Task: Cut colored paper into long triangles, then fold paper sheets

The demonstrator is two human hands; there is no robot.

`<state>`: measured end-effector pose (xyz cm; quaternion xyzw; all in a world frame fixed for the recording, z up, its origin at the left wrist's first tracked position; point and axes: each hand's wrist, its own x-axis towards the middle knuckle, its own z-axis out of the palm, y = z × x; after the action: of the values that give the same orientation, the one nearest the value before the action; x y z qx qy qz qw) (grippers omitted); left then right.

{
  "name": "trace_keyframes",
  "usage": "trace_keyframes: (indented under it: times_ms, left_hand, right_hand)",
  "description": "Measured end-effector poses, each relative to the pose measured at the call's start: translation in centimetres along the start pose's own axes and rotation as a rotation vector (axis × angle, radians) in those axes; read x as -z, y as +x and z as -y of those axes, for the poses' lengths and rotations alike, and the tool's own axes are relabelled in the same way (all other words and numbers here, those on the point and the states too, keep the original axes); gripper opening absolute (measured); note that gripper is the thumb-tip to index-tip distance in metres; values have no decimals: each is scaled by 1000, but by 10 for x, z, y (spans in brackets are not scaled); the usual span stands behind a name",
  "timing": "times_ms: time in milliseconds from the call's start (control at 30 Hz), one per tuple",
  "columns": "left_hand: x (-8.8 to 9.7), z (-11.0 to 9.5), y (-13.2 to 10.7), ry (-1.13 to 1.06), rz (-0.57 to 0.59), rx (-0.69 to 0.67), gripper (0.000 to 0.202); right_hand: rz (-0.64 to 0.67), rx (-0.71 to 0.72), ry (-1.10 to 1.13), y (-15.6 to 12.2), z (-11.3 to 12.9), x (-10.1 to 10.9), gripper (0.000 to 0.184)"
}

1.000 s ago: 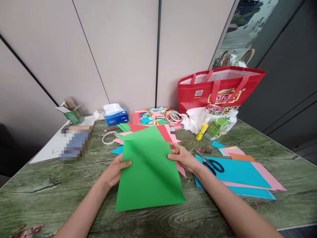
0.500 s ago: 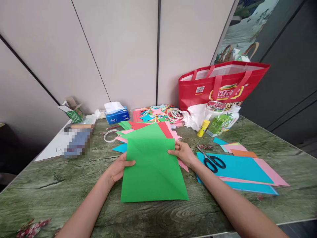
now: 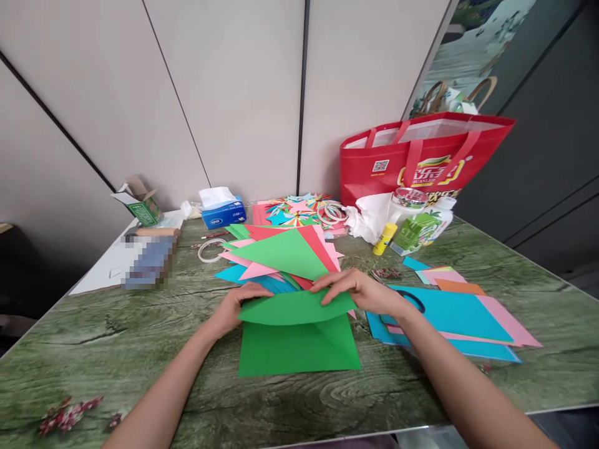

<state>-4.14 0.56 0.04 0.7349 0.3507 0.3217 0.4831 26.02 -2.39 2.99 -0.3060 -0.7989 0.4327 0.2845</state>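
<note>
A sheet of green paper (image 3: 299, 349) lies at the front middle of the table, its far half bent over toward me in a loose curve. My left hand (image 3: 241, 305) grips the left end of the bend, with its thumb hidden under the paper. At the right part of the bend my right hand (image 3: 349, 292) holds the sheet, fingers on top. Just beyond is a pile of cut paper pieces (image 3: 276, 249) in green, red, pink and blue. Scissors (image 3: 412, 300) with black handles rest to the right, partly behind my right wrist.
Blue and pink sheets (image 3: 458, 315) lie on the right. Behind stand a yellow glue stick (image 3: 384, 239), a green-and-white carton (image 3: 414, 234), a red bag (image 3: 374, 168) and a blue tissue box (image 3: 223, 213). A tape roll (image 3: 202, 252) lies left of the pile.
The green sheet was flat and raised between my hands; now its far edge is bent toward me. My hands have come lower, and the pile behind shows more.
</note>
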Motion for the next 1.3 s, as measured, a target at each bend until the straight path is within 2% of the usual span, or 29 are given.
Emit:
trace_keyframes:
  times_ms: [100,167,233,333,367,433,467,500,633,767,800,867,933,1033,1133,1200,1233,1300]
  left_hand:
    - [-4,3,-1,108,44,-85,26]
    - [-6,5,-1,167,40,-124,25]
    - [-9,6,-1,224,35,-157,23]
    - [-10,6,-3,314,60,-201,24]
    - [-10,5,-5,336,78,-209,27]
    - [-8,3,-10,414,122,-229,35]
    - [-7,1,-13,484,151,-245,40]
    - [-5,-1,-17,575,183,-267,46]
    - [-3,-11,-36,919,301,-361,63]
    - [-11,-22,-54,1040,325,-351,55]
    - [-14,-24,-57,1052,321,-349,58]
    - [-19,-29,-60,1054,316,-349,73]
    - [-22,-33,-61,1025,317,-352,78]
    - [-19,-39,-60,926,318,-333,60]
    - [-13,-43,-57,753,268,-294,47]
    - [-12,-44,-53,573,179,-244,41]
    - [-12,-45,-49,450,90,-188,35]
    - [-16,-45,-41,188,-166,-45,18]
  right_hand:
    - [175,-19,-255,-14,13,-4,71]
    - [234,-41,-373,-22,21,-11,73]
    - [218,-53,-457,-26,29,-22,65]
    - [41,-141,-600,-23,37,-47,38]
    - [4,-170,-664,-22,38,-57,42]
    - [56,-179,-778,-19,37,-76,84]
    - [89,-179,-826,-19,35,-84,96]
    - [110,-172,-864,-20,32,-89,100]
    - [93,-143,-947,-27,24,-97,85]
    - [105,-136,-985,-28,24,-93,77]
    - [109,-136,-992,-27,24,-91,75]
    - [123,-138,-987,-26,27,-87,71]
    - [142,-139,-957,-25,31,-82,63]
    - [163,-145,-901,-26,40,-71,52]
    - [160,-147,-847,-25,49,-58,46]
    - [124,-138,-806,-23,53,-50,39]
    - [97,-134,-785,-21,54,-46,35]
    - [20,-136,-748,-18,55,-37,26]
